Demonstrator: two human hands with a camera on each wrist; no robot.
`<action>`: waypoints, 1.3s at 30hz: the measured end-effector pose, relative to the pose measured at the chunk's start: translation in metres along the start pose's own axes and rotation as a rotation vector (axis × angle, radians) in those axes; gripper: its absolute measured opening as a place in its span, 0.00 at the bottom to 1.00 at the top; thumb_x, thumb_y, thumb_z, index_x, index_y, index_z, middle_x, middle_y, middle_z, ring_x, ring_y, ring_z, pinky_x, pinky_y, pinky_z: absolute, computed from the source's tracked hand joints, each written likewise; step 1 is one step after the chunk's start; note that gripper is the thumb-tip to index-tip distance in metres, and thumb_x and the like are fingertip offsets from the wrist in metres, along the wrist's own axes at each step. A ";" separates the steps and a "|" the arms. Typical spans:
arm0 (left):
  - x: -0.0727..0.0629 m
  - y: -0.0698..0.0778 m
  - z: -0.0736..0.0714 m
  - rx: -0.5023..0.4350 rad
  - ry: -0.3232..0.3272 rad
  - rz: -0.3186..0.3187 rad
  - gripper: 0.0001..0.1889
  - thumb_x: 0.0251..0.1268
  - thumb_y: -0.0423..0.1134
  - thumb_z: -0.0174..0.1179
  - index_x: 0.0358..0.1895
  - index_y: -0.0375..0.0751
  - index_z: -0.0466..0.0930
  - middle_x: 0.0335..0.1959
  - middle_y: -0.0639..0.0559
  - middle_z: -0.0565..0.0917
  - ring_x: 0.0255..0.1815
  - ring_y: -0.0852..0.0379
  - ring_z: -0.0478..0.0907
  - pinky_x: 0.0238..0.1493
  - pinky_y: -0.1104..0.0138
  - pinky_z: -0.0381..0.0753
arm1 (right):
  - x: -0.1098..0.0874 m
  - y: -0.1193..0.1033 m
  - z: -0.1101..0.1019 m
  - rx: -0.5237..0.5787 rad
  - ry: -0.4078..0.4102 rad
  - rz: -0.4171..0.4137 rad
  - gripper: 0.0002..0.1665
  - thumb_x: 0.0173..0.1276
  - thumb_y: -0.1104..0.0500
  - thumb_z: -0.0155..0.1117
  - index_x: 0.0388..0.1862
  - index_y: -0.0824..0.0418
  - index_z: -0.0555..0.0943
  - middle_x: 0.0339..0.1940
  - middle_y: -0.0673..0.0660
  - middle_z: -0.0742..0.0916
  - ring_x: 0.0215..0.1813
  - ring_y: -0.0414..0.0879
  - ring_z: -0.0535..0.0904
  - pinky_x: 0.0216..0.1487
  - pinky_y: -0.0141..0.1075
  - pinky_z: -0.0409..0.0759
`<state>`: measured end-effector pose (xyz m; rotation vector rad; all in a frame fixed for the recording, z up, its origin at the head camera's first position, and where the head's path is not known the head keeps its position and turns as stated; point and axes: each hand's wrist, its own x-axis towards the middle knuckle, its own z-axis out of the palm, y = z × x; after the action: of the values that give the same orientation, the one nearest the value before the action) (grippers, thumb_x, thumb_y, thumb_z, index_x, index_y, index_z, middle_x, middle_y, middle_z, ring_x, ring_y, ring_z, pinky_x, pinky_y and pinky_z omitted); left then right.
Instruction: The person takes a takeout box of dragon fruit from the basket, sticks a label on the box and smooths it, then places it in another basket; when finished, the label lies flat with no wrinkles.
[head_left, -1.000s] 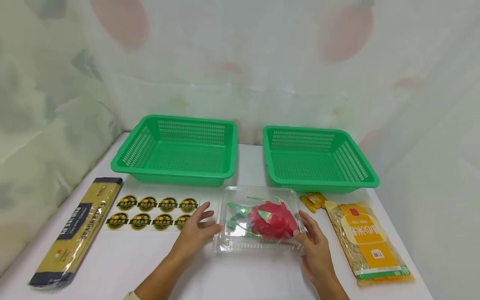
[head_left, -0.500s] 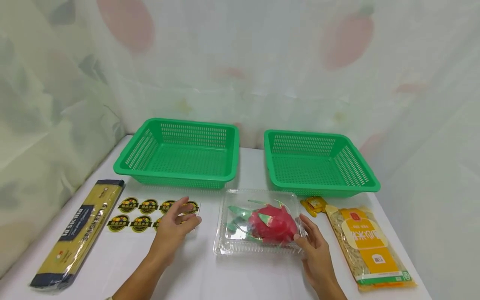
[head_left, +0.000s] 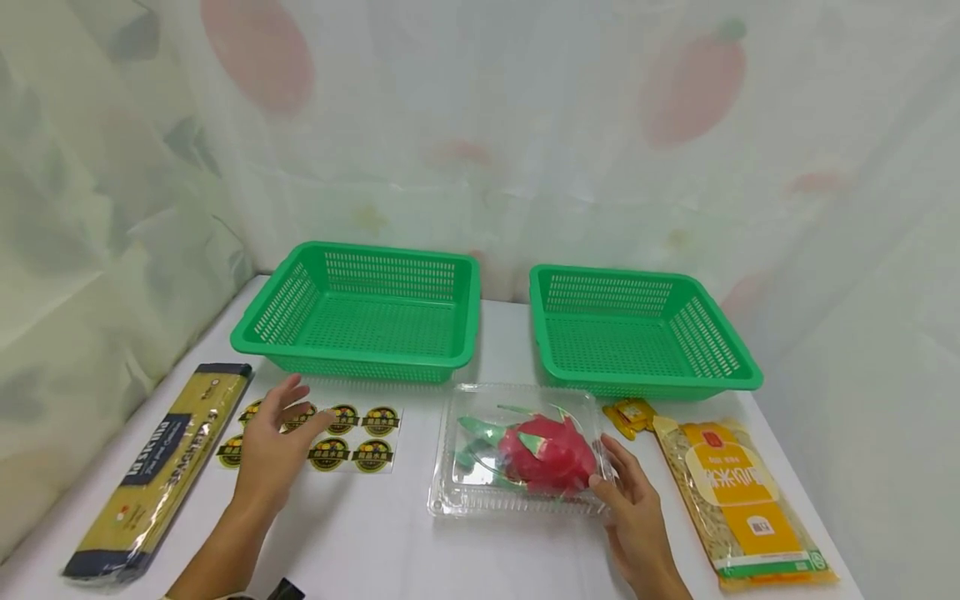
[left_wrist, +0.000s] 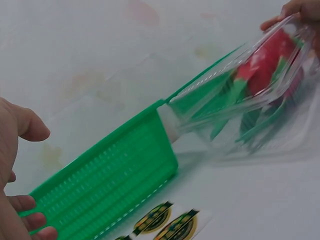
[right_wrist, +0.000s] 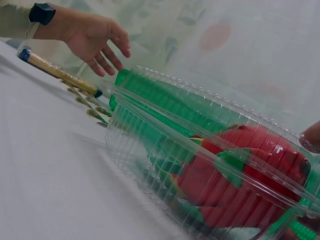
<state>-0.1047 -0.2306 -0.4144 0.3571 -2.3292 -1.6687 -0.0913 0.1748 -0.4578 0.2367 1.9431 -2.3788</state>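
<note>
A clear plastic clamshell box [head_left: 480, 498] lies on the white table with its lid down, and through it shows a red dragon fruit [head_left: 553, 460] with green tips. My right hand [head_left: 637, 508] grips the box at its right end, thumb at the front right corner and fingers along the side. Well to the left, my left hand [head_left: 268, 458] hovers over a sheet of round black-and-gold stickers [head_left: 372, 457], holding nothing. Its fingers are spread apart in the right wrist view and cover part of the sheet in the head view.
Two green plastic baskets, a left one [head_left: 352, 362] and a right one [head_left: 645, 382], stand at the back. A spaghetti pack [head_left: 161, 475] lies at far left. At right are a yellow noodle bag [head_left: 742, 500] and a small yellow packet [head_left: 630, 415].
My left hand has left the box's left side and moved left across the sticker sheet. My right hand stays at the box's right end.
</note>
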 end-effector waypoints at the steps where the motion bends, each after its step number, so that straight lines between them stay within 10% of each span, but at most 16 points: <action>1: 0.001 -0.002 -0.003 0.010 0.017 0.004 0.39 0.66 0.40 0.63 0.76 0.43 0.53 0.67 0.43 0.66 0.64 0.46 0.64 0.46 0.79 0.69 | 0.000 0.000 0.000 -0.002 0.000 0.000 0.39 0.67 0.63 0.64 0.74 0.56 0.60 0.74 0.58 0.57 0.73 0.55 0.51 0.56 0.34 0.72; 17: 0.017 -0.044 -0.033 0.136 0.281 0.050 0.41 0.58 0.38 0.68 0.75 0.45 0.58 0.67 0.42 0.69 0.66 0.47 0.62 0.59 0.64 0.63 | 0.000 0.001 -0.001 -0.013 -0.014 -0.005 0.38 0.68 0.62 0.62 0.74 0.55 0.60 0.75 0.58 0.56 0.74 0.56 0.49 0.57 0.37 0.71; 31: 0.023 -0.078 -0.038 0.280 0.306 0.112 0.42 0.53 0.36 0.69 0.73 0.36 0.59 0.66 0.34 0.68 0.67 0.35 0.58 0.63 0.40 0.53 | 0.000 0.001 -0.002 -0.002 -0.010 -0.006 0.38 0.68 0.62 0.63 0.74 0.55 0.60 0.75 0.58 0.55 0.73 0.55 0.51 0.55 0.35 0.73; 39: 0.024 -0.081 -0.038 0.367 0.258 0.045 0.45 0.56 0.40 0.68 0.75 0.37 0.54 0.68 0.30 0.62 0.68 0.30 0.54 0.62 0.36 0.51 | 0.000 0.001 -0.002 0.004 -0.008 0.007 0.39 0.68 0.62 0.64 0.75 0.55 0.59 0.76 0.59 0.54 0.74 0.55 0.50 0.55 0.36 0.73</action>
<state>-0.1105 -0.2975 -0.4777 0.5492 -2.4126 -1.0939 -0.0910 0.1763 -0.4591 0.2333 1.9310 -2.3755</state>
